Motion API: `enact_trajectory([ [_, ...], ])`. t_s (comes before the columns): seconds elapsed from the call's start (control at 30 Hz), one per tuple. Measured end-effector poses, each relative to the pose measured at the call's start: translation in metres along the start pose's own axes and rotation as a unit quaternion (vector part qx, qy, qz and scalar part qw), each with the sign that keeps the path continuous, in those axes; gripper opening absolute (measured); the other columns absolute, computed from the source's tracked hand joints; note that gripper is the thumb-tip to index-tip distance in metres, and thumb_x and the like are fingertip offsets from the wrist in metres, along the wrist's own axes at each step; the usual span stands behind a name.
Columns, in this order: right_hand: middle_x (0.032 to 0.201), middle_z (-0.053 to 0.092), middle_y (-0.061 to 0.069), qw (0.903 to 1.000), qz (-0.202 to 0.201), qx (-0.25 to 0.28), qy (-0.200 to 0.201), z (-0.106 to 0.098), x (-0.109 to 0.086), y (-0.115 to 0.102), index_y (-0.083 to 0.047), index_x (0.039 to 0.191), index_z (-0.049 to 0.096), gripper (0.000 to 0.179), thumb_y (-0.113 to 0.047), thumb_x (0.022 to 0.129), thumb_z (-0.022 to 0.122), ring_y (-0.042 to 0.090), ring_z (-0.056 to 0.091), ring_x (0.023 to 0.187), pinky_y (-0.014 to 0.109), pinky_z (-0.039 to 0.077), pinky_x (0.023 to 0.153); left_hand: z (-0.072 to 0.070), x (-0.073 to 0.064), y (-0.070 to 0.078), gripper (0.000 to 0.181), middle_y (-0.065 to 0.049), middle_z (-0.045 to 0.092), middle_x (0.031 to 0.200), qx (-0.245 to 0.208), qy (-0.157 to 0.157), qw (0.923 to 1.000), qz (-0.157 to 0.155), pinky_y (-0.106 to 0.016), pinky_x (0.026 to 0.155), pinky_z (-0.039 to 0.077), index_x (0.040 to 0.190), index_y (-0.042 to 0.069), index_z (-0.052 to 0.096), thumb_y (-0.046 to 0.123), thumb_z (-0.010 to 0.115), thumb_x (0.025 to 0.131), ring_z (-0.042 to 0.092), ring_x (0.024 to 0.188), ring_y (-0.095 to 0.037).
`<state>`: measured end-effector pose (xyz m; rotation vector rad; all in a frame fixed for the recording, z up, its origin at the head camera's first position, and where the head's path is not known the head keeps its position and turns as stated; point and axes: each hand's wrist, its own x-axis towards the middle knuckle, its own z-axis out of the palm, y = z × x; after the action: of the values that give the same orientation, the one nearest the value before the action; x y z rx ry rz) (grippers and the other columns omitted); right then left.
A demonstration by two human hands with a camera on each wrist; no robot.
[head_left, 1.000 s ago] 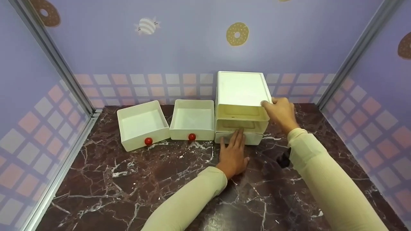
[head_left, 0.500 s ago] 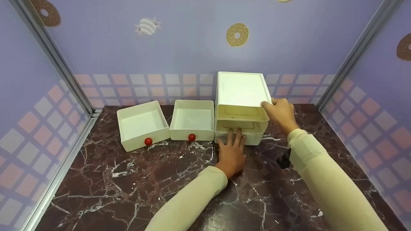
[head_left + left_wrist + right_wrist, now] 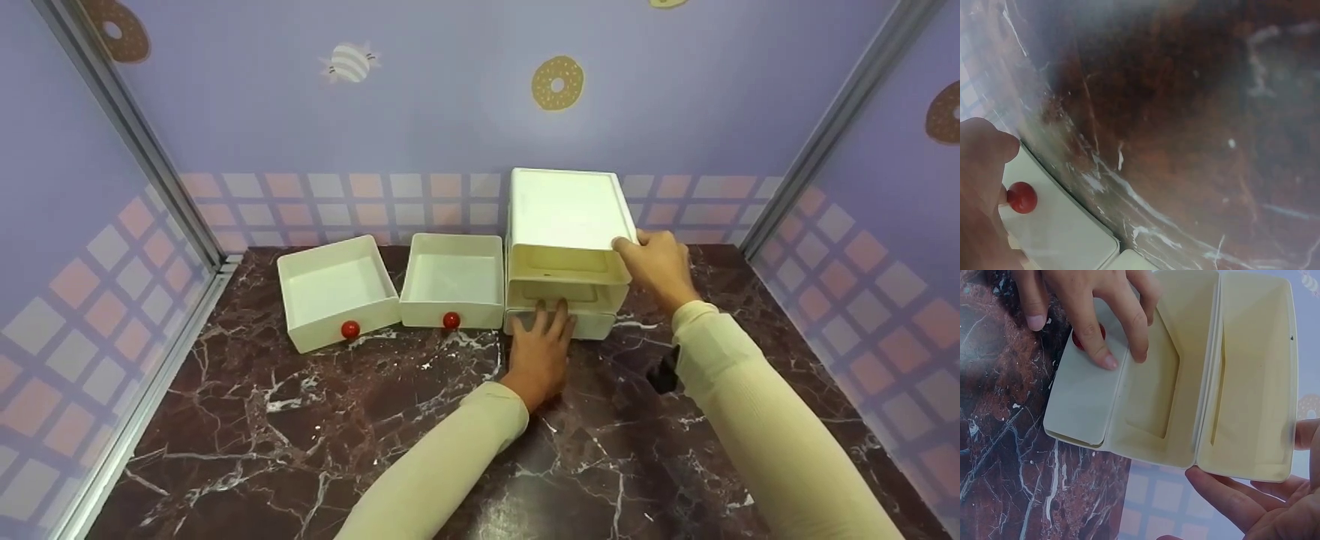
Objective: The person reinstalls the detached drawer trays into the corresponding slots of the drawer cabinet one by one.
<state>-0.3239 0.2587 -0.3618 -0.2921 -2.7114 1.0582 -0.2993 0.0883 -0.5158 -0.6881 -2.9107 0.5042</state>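
A white drawer cabinet (image 3: 570, 210) stands against the back wall, with two open bays above a bottom drawer (image 3: 592, 326) that sits inside it. My right hand (image 3: 660, 262) grips the cabinet's upper right front corner, thumb on top and fingers along the side. Spread and slightly bent, the fingers of my left hand (image 3: 541, 360) touch the bottom drawer's front, tips around its top edge. The drawer's red knob (image 3: 1023, 198) shows beside that thumb in the left wrist view; in the right wrist view a finger partly covers the knob (image 3: 1085, 336).
Two pulled-out white drawers, a left one (image 3: 334, 289) and a middle one (image 3: 456, 277), lie left of the cabinet with red knobs facing front. The dark marbled tabletop (image 3: 315, 450) runs forward. Patterned purple walls (image 3: 435, 112) close in the back and sides.
My left hand's fingers have spread and bent more at the bottom drawer's front, the hand drawing slightly back. My right hand keeps its grip on the cabinet corner.
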Motion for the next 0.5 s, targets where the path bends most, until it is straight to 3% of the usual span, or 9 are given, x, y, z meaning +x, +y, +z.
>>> enact_trajectory([
  [0.23, 0.112, 0.075, 0.017, 0.9999, -0.011, -0.001, -0.001, 0.002, 0.001, 0.001, -0.013, 0.121, 0.076, 0.046, -0.043, 0.093, 0.056, 0.034, 0.062, 0.103, 0.045, 0.049, 0.087, 0.003, -0.004, -0.005, 0.076, 0.002, -0.002, 0.174, -0.016, 0.015, 0.9998, 0.003, -0.067, 0.113, 0.034, 0.166, 0.029, 0.012, 0.057, 0.044, 0.102, 0.01, 0.16, -0.031],
  [0.4, 0.109, 0.075, 0.017, 0.9999, -0.011, -0.006, 0.005, 0.002, 0.001, 0.0, -0.013, 0.121, 0.076, 0.046, -0.043, 0.092, 0.057, 0.033, 0.061, 0.099, 0.039, 0.046, 0.08, 0.008, -0.017, -0.015, 0.073, 0.002, 0.005, 0.174, -0.036, 0.061, 0.9974, 0.015, -0.065, 0.115, 0.034, 0.165, 0.024, 0.019, 0.055, 0.043, 0.103, 0.016, 0.158, -0.031],
  [0.5, 0.108, 0.075, 0.017, 0.9999, -0.008, -0.003, 0.006, 0.001, 0.0, 0.0, -0.013, 0.121, 0.076, 0.046, -0.042, 0.091, 0.058, 0.033, 0.062, 0.097, 0.037, 0.045, 0.078, 0.013, -0.03, -0.025, 0.07, -0.002, 0.017, 0.173, -0.056, 0.088, 0.9943, 0.023, -0.063, 0.116, 0.035, 0.164, 0.019, 0.023, 0.052, 0.04, 0.105, 0.026, 0.155, -0.031],
])
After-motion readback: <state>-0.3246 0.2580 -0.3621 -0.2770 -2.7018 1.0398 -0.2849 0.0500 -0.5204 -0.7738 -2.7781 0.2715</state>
